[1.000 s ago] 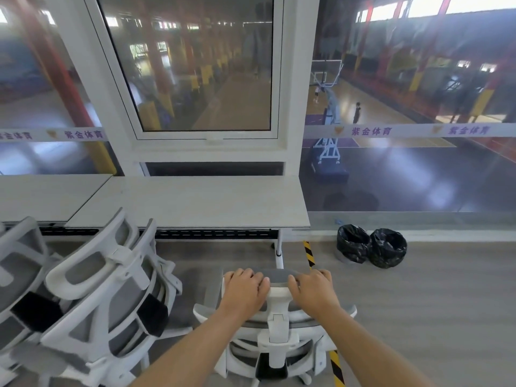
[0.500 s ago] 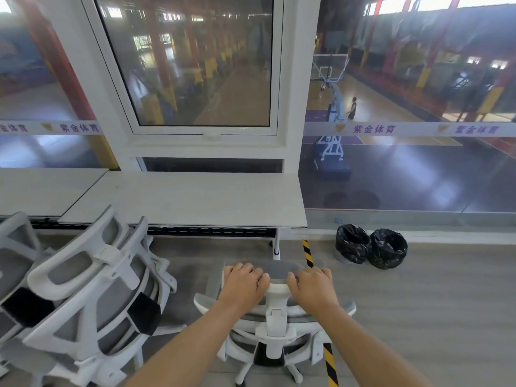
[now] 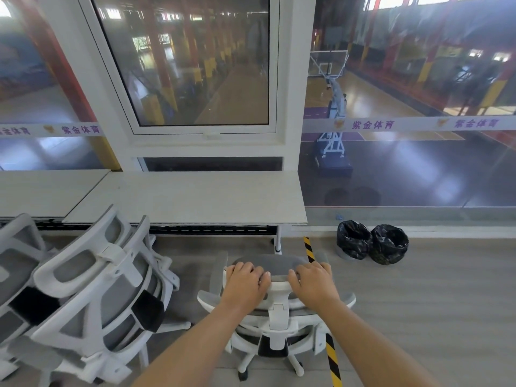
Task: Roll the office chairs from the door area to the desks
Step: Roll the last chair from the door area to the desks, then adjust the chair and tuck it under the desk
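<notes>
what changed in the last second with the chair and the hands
The white-framed grey mesh office chair has rolled a little forward, closer to the pale grey desk. Nothing was taken or let go: the left hand and right hand still grip its headrest. The two black-bagged bins and the tilted white chairs on the left stayed put.

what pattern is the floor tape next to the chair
The tape has yellow and black diagonal stripes, seen best in the head view.
</notes>
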A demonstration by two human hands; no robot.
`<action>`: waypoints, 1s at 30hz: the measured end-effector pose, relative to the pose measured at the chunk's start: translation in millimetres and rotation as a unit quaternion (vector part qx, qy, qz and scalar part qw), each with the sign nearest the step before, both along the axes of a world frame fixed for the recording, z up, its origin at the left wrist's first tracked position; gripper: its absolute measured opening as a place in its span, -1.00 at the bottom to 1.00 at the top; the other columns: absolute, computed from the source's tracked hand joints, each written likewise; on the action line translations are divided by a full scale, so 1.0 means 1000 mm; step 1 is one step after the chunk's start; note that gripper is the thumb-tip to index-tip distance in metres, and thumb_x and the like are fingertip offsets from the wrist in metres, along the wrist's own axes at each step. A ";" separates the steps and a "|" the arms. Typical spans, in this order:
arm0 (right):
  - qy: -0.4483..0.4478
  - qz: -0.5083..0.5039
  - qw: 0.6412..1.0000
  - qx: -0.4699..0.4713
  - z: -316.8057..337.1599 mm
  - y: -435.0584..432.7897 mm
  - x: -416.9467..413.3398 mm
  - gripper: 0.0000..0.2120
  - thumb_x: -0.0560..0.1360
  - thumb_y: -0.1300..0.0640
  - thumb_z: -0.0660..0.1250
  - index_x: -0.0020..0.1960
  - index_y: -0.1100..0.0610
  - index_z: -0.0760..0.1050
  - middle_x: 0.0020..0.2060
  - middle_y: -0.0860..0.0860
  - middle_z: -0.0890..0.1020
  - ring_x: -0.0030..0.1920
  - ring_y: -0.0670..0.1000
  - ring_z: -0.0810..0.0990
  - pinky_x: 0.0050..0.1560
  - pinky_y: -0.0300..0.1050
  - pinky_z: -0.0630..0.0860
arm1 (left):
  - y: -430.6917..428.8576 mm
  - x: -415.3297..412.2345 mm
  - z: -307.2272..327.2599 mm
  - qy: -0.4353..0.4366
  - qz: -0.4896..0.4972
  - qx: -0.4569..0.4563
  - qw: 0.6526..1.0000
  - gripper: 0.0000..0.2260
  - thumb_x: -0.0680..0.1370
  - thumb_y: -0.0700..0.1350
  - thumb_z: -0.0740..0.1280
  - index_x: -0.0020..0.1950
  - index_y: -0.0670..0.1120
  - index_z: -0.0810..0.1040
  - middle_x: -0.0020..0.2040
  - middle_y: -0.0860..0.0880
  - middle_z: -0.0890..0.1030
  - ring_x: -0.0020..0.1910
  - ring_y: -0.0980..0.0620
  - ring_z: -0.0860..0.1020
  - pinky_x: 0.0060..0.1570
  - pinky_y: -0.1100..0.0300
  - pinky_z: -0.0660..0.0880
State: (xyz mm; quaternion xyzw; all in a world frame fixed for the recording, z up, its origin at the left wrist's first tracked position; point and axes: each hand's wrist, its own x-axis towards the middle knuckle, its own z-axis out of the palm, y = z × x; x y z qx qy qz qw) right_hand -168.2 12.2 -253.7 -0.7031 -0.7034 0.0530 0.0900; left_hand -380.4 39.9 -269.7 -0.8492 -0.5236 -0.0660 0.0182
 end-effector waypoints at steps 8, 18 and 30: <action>-0.001 0.012 0.999 -0.032 0.008 -0.003 0.004 -0.49 0.64 -0.16 -0.09 -0.17 0.01 0.55 -0.25 -0.09 0.56 -0.07 -0.03 0.47 0.28 -0.02 0.28 | -0.012 0.004 0.021 0.037 0.012 -0.040 0.998 -0.60 0.66 0.10 -0.06 0.28 0.02 0.48 0.19 0.04 0.55 0.16 -0.03 0.41 0.22 0.05 0.28; -0.021 0.099 0.993 -0.068 0.060 0.033 -0.058 -0.50 0.64 -0.22 -0.04 0.27 0.02 0.53 0.20 0.01 0.59 0.26 0.10 0.48 0.32 0.11 0.32 | -0.007 -0.056 0.053 -0.028 0.109 -0.009 0.994 -0.42 0.60 0.19 -0.22 0.25 0.03 0.52 0.16 0.01 0.56 0.21 -0.03 0.47 0.36 0.00 0.26; -0.028 0.195 0.978 -0.065 0.094 0.088 -0.286 -0.61 0.63 -0.13 0.06 0.18 0.09 0.52 0.16 0.07 0.60 0.22 0.16 0.52 0.28 0.09 0.37 | 0.019 -0.281 0.087 0.005 0.239 0.002 0.971 -0.57 0.65 0.12 -0.05 0.27 -0.01 0.52 0.26 -0.04 0.55 0.29 -0.11 0.46 0.38 -0.09 0.27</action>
